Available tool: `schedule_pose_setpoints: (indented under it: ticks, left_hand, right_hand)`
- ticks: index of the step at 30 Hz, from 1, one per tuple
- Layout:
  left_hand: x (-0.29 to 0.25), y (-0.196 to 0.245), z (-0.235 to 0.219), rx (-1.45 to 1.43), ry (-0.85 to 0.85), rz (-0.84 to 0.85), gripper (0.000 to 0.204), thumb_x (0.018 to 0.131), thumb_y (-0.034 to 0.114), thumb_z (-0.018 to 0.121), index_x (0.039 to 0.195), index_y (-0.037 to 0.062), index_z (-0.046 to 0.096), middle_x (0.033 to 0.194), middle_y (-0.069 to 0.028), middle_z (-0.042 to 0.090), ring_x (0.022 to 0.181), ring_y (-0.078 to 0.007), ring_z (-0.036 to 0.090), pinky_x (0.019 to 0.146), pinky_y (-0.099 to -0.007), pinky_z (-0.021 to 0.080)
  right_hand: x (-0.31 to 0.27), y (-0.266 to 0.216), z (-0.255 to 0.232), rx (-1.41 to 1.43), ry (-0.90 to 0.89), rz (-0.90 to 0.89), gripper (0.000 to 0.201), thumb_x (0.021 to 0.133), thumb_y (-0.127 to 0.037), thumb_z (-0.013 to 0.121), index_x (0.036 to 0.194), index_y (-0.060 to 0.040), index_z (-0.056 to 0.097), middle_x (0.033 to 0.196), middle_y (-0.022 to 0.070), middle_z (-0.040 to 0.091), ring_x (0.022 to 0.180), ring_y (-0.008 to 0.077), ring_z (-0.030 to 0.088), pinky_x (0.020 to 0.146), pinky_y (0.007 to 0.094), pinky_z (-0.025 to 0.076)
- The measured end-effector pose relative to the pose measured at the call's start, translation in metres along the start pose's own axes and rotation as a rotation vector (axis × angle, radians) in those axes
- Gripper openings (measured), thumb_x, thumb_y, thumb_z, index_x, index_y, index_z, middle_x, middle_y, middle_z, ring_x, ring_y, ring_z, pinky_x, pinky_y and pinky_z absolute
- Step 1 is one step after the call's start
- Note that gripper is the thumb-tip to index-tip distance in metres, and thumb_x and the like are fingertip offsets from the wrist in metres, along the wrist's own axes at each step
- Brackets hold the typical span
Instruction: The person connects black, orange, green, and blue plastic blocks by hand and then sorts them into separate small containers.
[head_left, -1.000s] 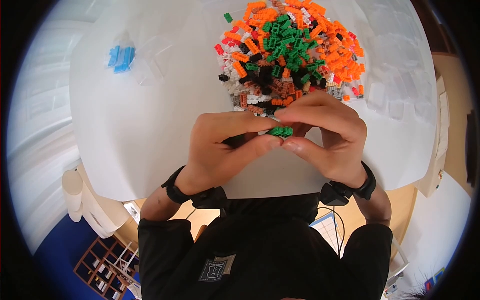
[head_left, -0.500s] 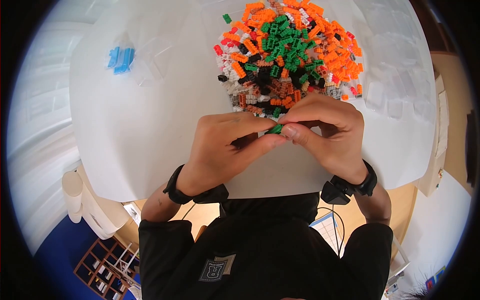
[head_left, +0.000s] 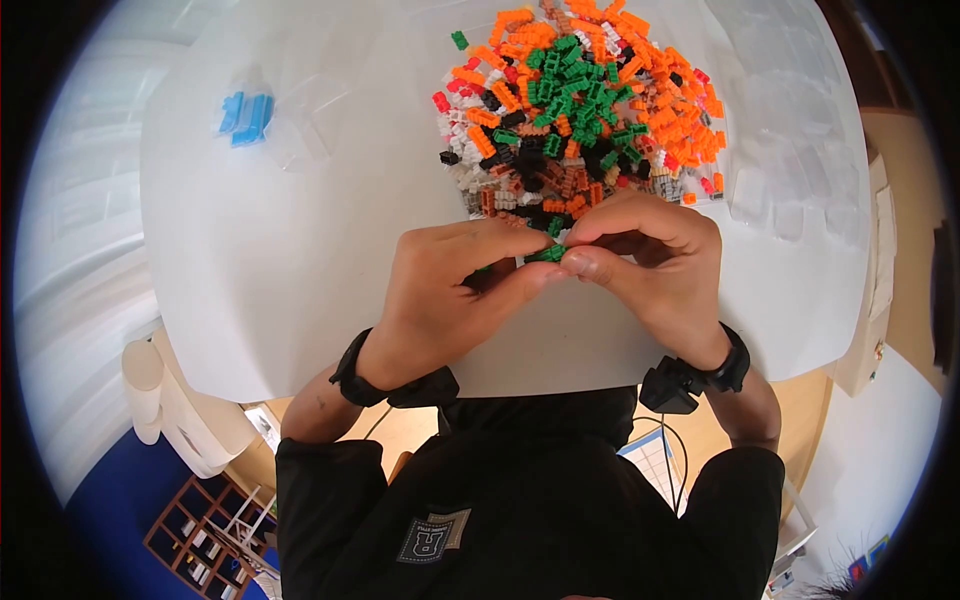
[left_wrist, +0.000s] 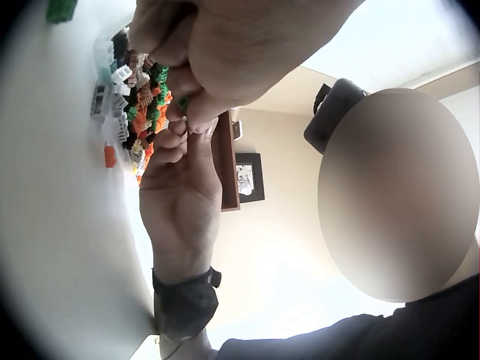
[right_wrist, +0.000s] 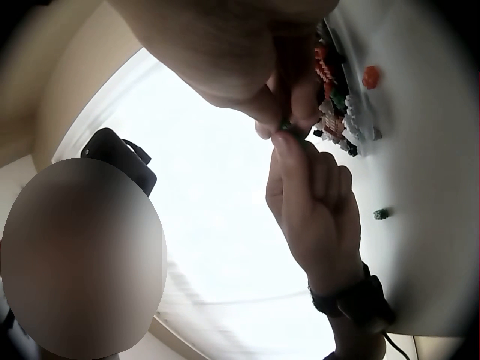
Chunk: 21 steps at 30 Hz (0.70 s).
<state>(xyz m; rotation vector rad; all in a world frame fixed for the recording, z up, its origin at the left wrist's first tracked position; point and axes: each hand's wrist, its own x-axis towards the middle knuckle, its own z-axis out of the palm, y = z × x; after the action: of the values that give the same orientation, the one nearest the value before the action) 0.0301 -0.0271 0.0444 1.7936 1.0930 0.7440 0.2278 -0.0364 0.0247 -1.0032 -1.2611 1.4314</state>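
Note:
Between the fingertips of both hands is a small green brick piece (head_left: 548, 254), partly covered by the fingers. The left hand (head_left: 445, 290) pinches it from one side with thumb and forefinger, and the right hand (head_left: 655, 270) pinches the other side; their thumb tips meet. Just beyond the fingers lies the heap of small bricks, with green bricks (head_left: 575, 85) on top and orange bricks (head_left: 680, 125) at the right. In the right wrist view a loose green brick (right_wrist: 382, 214) lies on the table near the left hand (right_wrist: 319, 217).
Blue pieces (head_left: 246, 118) lie at the far left of the white table (head_left: 280, 270), beside a clear plastic piece (head_left: 300, 135). Clear plastic trays (head_left: 790, 190) stand at the right. One green brick (head_left: 459, 40) lies apart at the heap's far left edge.
Both hands have drawn slightly closer around the green piece, the right hand shifting a little to the left. The green piece has turned between the fingertips.

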Motion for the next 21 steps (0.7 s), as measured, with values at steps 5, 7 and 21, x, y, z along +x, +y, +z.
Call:
schedule_pose_setpoints:
  ticks: [5, 7, 21]
  left_hand:
    - [0.001, 0.001, -0.001, -0.005, -0.011, -0.001, 0.016, 0.075, 0.005, 0.074, 0.09, 0.0014, 0.068, 0.073, -0.0086, 0.065, 0.051, -0.0131, 0.055, 0.048, -0.024, 0.041]
    - [0.002, 0.003, -0.002, -0.006, -0.035, -0.011, 0.016, 0.075, 0.004, 0.074, 0.089, 0.0009, 0.068, 0.071, -0.0079, 0.065, 0.05, -0.0114, 0.053, 0.047, -0.0231, 0.04]
    - [0.01, 0.007, -0.011, -0.054, 0.14, -0.235, 0.017, 0.079, 0.007, 0.073, 0.091, -0.004, 0.069, 0.064, 0.0018, 0.059, 0.056, -0.0008, 0.044, 0.051, -0.0182, 0.035]
  right_hand:
    - [-0.001, -0.004, 0.001, 0.089, -0.024, 0.103, 0.009, 0.082, 0.003, 0.068, 0.09, 0.0019, 0.066, 0.084, 0.0063, 0.065, 0.07, 0.0105, 0.064, 0.062, 0.0223, 0.052]
    - [-0.002, -0.004, 0.003, 0.133, -0.038, 0.168, 0.007, 0.083, 0.002, 0.067, 0.09, 0.0024, 0.065, 0.083, 0.0062, 0.064, 0.069, 0.0104, 0.063, 0.061, 0.0224, 0.052]
    - [0.004, -0.002, -0.003, 0.397, 0.028, 0.175, 0.008, 0.092, -0.007, 0.06, 0.095, 0.0006, 0.061, 0.079, 0.0051, 0.063, 0.067, 0.0104, 0.062, 0.059, 0.0241, 0.05]
